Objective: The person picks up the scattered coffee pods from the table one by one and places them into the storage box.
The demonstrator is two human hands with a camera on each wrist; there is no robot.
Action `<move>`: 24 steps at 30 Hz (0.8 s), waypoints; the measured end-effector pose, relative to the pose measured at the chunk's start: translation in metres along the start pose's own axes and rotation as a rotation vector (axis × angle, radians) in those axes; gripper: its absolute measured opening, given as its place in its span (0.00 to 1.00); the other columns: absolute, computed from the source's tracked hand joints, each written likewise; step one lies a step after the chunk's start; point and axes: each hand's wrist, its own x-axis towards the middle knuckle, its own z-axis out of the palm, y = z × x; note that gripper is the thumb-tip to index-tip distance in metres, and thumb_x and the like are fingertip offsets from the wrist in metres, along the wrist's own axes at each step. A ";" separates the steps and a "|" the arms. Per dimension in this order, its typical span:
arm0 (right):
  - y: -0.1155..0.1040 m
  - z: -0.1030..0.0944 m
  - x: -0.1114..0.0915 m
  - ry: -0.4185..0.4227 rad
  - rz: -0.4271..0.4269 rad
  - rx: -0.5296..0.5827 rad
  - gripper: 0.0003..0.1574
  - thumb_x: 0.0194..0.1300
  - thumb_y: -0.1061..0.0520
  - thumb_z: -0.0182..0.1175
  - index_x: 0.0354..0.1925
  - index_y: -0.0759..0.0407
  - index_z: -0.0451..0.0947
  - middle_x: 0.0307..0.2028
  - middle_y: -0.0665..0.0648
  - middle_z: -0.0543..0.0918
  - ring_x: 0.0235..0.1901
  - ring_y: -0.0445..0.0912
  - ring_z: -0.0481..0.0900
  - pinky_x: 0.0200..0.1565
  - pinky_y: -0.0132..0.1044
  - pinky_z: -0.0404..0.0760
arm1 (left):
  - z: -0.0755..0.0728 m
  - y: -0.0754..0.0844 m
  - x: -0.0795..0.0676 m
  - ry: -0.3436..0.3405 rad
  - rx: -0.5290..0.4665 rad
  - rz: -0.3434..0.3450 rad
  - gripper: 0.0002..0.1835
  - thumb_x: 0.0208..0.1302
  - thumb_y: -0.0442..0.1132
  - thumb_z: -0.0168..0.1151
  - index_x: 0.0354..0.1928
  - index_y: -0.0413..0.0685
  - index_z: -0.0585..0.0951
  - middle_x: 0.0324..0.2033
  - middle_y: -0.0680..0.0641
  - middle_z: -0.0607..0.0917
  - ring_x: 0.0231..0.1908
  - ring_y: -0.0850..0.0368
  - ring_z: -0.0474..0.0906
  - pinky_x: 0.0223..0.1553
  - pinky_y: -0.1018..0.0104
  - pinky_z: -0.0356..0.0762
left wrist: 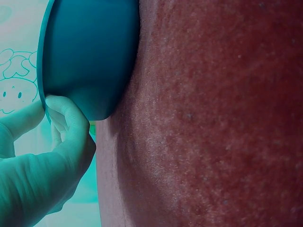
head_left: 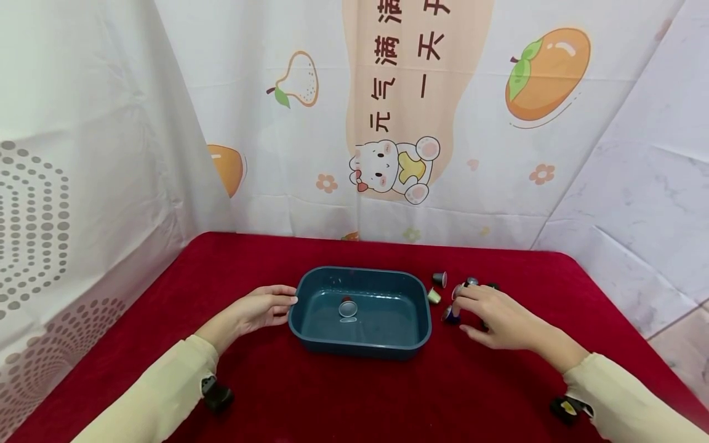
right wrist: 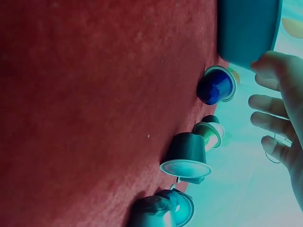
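A person's left hand (head_left: 266, 307) pinches the left rim of a blue tray (head_left: 360, 352) between thumb and fingers, while the right hand (head_left: 493, 314) reaches over loose capsules beyond the tray's right end, its fingers parted, gently bent and holding nothing that shows. A blue capsule (right wrist: 217, 86) lies just off that end, between the tray and the right hand, near its fingertips. Farther toward the counter's far edge, a pale green capsule (head_left: 434, 296) sits close beside the tray's right wall, with a dark grey capsule (head_left: 440, 279) past it near the tray's far right corner. More capsules, some partly hidden by the right hand in the head view, cluster about its fingers. Inside the tray, one capsule (head_left: 348, 309) lies on the floor, slightly left of the middle, well apart from the right hand and nearer the left. The tray rests around the middle of the red-covered counter (head_left: 360, 400), set in from its far edge. Behind that edge hangs a white curtain (head_left: 249, 123) printed with fruit, flowers and a cartoon animal.
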 end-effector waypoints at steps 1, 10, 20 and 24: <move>0.001 0.001 0.001 -0.004 -0.001 0.004 0.24 0.37 0.57 0.76 0.35 0.50 0.78 0.38 0.46 0.77 0.37 0.37 0.71 0.40 0.35 0.78 | 0.000 0.000 0.000 -0.002 0.000 -0.001 0.19 0.69 0.36 0.54 0.58 0.36 0.67 0.35 0.55 0.82 0.35 0.64 0.80 0.42 0.71 0.80; 0.010 0.014 0.007 -0.038 0.015 0.051 0.20 0.42 0.56 0.75 0.35 0.50 0.77 0.35 0.45 0.78 0.35 0.36 0.72 0.38 0.34 0.79 | 0.000 0.000 0.000 -0.001 -0.006 0.001 0.19 0.69 0.37 0.54 0.58 0.36 0.68 0.35 0.55 0.83 0.36 0.63 0.80 0.42 0.71 0.80; 0.014 0.030 0.008 -0.103 0.019 0.072 0.21 0.41 0.54 0.76 0.34 0.48 0.75 0.34 0.44 0.76 0.35 0.34 0.71 0.39 0.33 0.78 | -0.001 -0.001 0.001 -0.004 -0.017 0.001 0.16 0.69 0.36 0.54 0.56 0.38 0.69 0.35 0.54 0.83 0.35 0.63 0.80 0.42 0.70 0.80; 0.018 0.035 0.009 -0.123 0.011 0.063 0.20 0.43 0.54 0.75 0.34 0.48 0.75 0.35 0.44 0.76 0.36 0.34 0.71 0.40 0.34 0.79 | -0.002 -0.002 0.001 -0.003 -0.020 0.005 0.17 0.69 0.36 0.54 0.56 0.37 0.68 0.35 0.54 0.82 0.36 0.63 0.80 0.42 0.71 0.80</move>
